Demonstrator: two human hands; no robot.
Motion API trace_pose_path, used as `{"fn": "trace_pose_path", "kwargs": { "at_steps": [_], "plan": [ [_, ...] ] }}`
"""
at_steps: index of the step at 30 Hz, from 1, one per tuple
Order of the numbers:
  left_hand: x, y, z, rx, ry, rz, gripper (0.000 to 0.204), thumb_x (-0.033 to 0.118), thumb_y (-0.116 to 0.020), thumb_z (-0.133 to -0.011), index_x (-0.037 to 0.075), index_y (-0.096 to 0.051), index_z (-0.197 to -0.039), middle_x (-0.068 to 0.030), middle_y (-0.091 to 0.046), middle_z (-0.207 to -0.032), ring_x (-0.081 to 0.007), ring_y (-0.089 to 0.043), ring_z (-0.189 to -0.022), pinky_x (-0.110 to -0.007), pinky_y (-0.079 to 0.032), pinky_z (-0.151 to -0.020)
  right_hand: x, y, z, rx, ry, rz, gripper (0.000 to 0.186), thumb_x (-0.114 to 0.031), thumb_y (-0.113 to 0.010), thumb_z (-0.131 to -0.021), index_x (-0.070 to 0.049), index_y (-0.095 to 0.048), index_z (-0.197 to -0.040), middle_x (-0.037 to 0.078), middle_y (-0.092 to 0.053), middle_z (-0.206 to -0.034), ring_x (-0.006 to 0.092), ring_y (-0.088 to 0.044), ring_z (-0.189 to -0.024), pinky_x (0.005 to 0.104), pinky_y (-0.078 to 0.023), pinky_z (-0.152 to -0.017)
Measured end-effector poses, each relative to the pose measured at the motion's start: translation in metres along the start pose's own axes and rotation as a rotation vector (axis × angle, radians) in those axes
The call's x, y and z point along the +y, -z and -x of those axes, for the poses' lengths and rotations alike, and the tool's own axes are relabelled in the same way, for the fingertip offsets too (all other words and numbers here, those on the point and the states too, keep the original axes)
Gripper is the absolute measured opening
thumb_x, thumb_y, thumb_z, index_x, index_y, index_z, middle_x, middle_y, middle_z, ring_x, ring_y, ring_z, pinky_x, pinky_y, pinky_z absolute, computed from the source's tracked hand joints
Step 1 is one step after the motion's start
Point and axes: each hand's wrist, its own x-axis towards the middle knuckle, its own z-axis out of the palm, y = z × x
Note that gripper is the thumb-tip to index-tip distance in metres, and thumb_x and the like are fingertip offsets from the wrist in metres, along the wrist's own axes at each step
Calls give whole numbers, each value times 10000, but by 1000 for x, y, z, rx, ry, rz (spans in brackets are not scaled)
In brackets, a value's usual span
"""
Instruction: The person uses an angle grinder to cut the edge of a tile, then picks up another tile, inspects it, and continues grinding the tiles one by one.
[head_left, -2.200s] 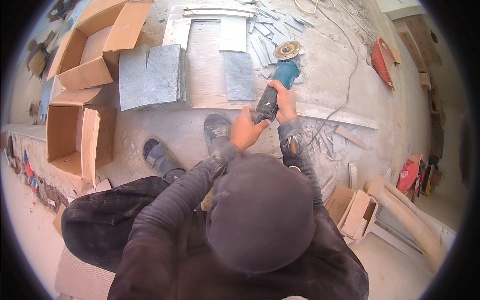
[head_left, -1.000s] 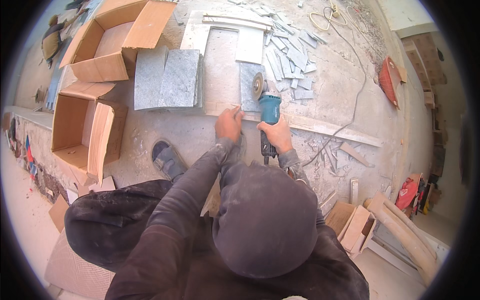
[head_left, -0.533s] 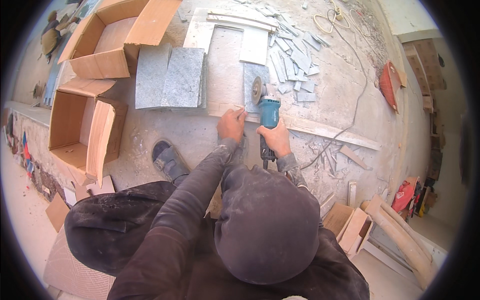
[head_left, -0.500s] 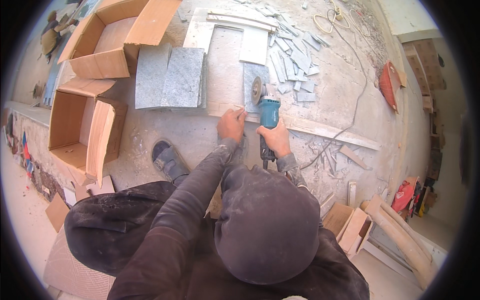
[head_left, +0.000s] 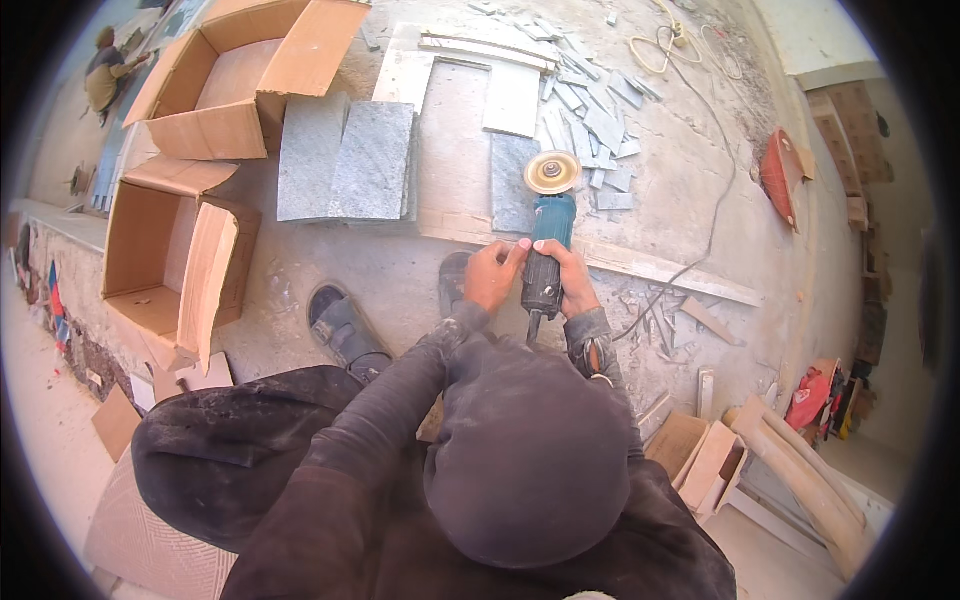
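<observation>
A teal-and-black angle grinder points away from me, its round disc turned face up. My right hand is closed round the grinder's body on the right. My left hand has its fingers curled against the grinder's left side, thumb and fingertip at the body. Beyond the disc lies a grey stone tile on a pale board, with several cut strips to the right. A stack of grey tiles stands to the left of the board.
Two open cardboard boxes are at left. A power cord crosses the floor at right, near a red curved object. A long board lies below the strips; cardboard scraps sit lower right. A co-worker crouches far upper left.
The grinder has turned from disc on edge to disc face up. My left hand has moved right and down, from the tile's near edge to the grinder's side.
</observation>
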Motion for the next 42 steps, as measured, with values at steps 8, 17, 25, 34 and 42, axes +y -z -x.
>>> {"fn": "trace_pose_path", "kwargs": {
  "at_steps": [8, 17, 25, 34, 42],
  "plan": [
    [40, -9, 18, -875, 358, 745, 617, 482, -721, -919, -10, -536, -1243, -120, -640, -1062, -219, -649, -917, -358, -529, -788, -8, 4, 1, -129, 182, -359, 559, -346, -639, -867, 95, -555, -1200, 192, -662, -1052, 303, -687, -903, 410, -577, -878],
    [58, -17, 37, -33, -280, -225, 628, 344, -778, -816, -63, -466, -1179, -254, -673, -910, -411, -704, -853, -493, -551, -722, -58, -32, 22, 40, 206, 151, 405, -256, -780, -870, 7, -608, -1124, 75, -657, -977, 119, -644, -788, 269, -542, -706],
    [26, -15, 32, -393, -393, 182, 962, 273, -841, -823, -72, -171, -1420, -291, -577, -1277, -333, -666, -1091, -430, -581, -861, -59, -26, 13, 57, 179, 165, 278, -84, -758, -767, -2, -606, -985, 34, -630, -796, 119, -612, -643, 268, -496, -576],
    [26, -8, 41, -511, -198, 401, 897, 225, -768, -919, -18, -168, -1540, -249, -573, -1284, -271, -623, -1155, -365, -576, -931, -47, -24, 28, 65, 230, 311, 356, -125, -794, -745, -18, -601, -1024, 24, -621, -855, 113, -619, -739, 270, -511, -655],
    [-2, 62, -17, -430, -148, -439, 344, 113, -740, -900, -30, -682, -1207, -144, -724, -1063, -170, -687, -972, -323, -539, -833, -9, -21, 20, 208, 188, 528, 650, -312, -821, -601, 119, -615, -1041, 257, -702, -943, 353, -708, -893, 394, -559, -790]
  ]
}}
